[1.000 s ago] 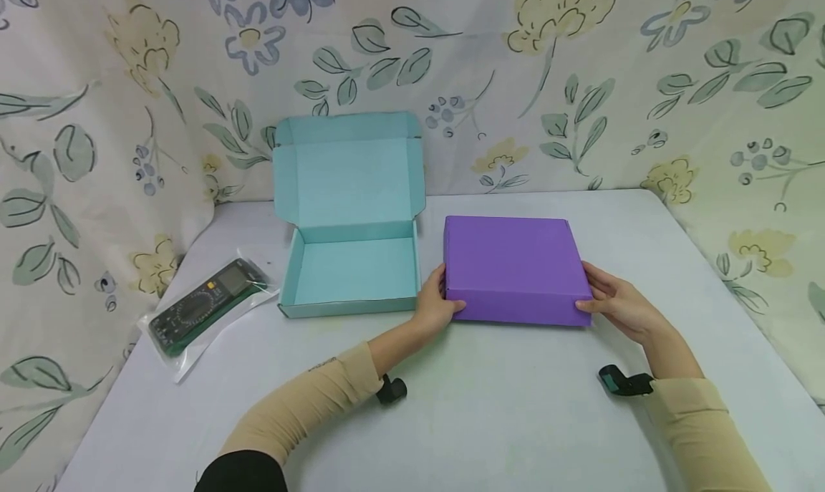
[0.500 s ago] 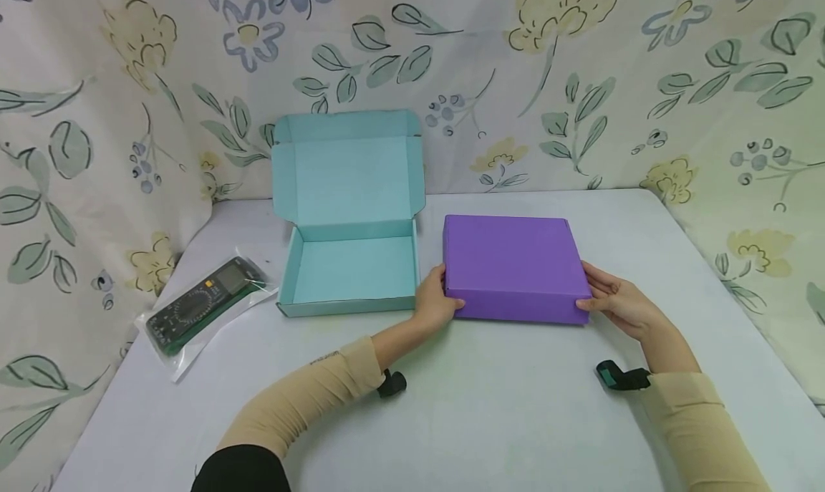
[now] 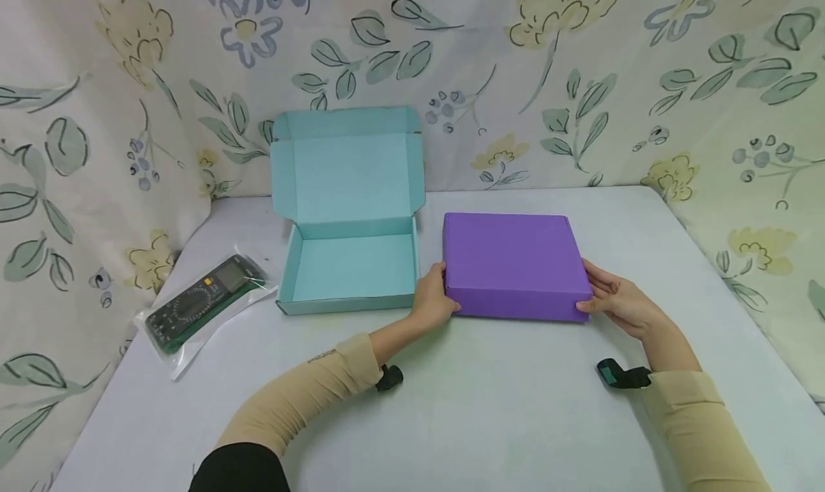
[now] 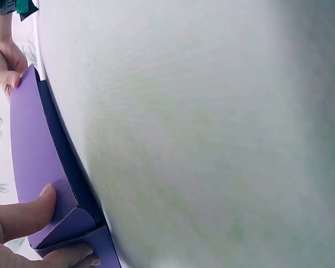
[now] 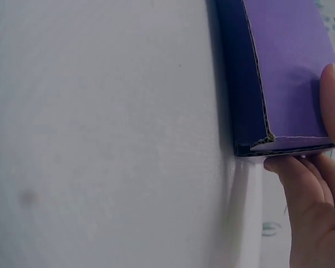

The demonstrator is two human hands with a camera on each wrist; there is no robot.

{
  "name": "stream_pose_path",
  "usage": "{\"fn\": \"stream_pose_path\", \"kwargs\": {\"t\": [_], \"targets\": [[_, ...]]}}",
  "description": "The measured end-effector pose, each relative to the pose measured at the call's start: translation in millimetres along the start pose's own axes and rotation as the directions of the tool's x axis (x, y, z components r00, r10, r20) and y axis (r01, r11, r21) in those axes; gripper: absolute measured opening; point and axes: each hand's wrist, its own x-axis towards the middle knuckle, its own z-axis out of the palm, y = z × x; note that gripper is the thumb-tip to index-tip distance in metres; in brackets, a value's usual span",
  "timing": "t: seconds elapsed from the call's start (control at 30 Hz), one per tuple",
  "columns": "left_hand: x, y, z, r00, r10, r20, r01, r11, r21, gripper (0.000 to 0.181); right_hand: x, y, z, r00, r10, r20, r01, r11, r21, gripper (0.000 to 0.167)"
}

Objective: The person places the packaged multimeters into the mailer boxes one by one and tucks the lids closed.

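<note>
A closed purple box (image 3: 512, 256) lies flat on the white table, between both hands. My left hand (image 3: 433, 300) grips its near left corner, thumb on the front face and fingers along the left side, as the left wrist view also shows on the purple cardboard (image 4: 39, 151). At the near right corner my right hand (image 3: 621, 306) holds the box, thumb on the front. In the right wrist view the fingers of the right hand (image 5: 318, 206) lie against the box's end (image 5: 290, 72).
Left of the purple box stands an open, empty teal box (image 3: 354, 263), its lid raised at the back. A black and green multimeter (image 3: 203, 302) in a clear bag lies farther left on the table (image 3: 503, 406). A floral cloth (image 3: 477, 69) hangs behind.
The head view has shifted very slightly. Both hands keep their hold on the purple box, with no clear movement of box or hands across the table.
</note>
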Motion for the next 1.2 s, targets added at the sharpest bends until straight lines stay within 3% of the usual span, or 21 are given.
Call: {"fn": "stream_pose_path", "kwargs": {"t": [0.3, 0.6, 1.2], "targets": [[2.7, 1.5, -0.5, 0.999, 0.043, -0.025, -0.042, 0.998, 0.044, 0.067, 2.1, -3.7, 0.7, 0.998, 0.047, -0.045, -0.046, 0.999, 0.005, 0.099], [2.0, -4.0, 5.3, 0.988, 0.112, -0.106, -0.105, 0.992, 0.069, 0.062, 4.2, -5.3, 2.7, 0.995, 0.066, -0.079, -0.063, 0.997, 0.050, 0.099], [2.4, -1.1, 6.3, 0.988, 0.094, -0.119, -0.081, 0.991, 0.111, 0.060, 4.8, -4.2, 4.4, 0.991, 0.055, -0.118, -0.048, 0.997, 0.065, 0.100]]}}
